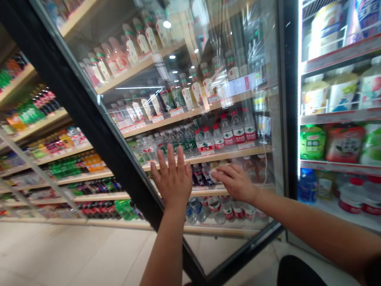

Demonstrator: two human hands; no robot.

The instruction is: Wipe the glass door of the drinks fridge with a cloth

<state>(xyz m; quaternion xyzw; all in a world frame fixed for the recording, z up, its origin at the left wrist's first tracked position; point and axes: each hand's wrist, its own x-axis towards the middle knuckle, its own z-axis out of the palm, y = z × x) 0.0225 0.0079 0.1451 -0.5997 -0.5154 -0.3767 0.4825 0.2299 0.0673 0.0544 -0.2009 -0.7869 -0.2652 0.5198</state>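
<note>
A glass door [190, 119] in a black frame stands ajar in front of me, tilted in the view. My left hand [175, 180] lies flat toward the glass with its fingers spread, near the door's left frame, and holds nothing. To its right, my right hand [235, 180] is closed, fingers bent, around a small pale wad [213, 174] at the glass; its kind is hard to tell, as the fingers cover most of it. Through the pane show rows of red-capped water bottles [228, 131], partly hidden behind my hands.
An open lit cooler [327, 117] with large drink bottles stands on the right. Wooden shelves [98, 174] of bottled drinks run along the left, above a pale tiled floor [74, 250]. A dark rounded shape [297, 272] sits at the bottom right.
</note>
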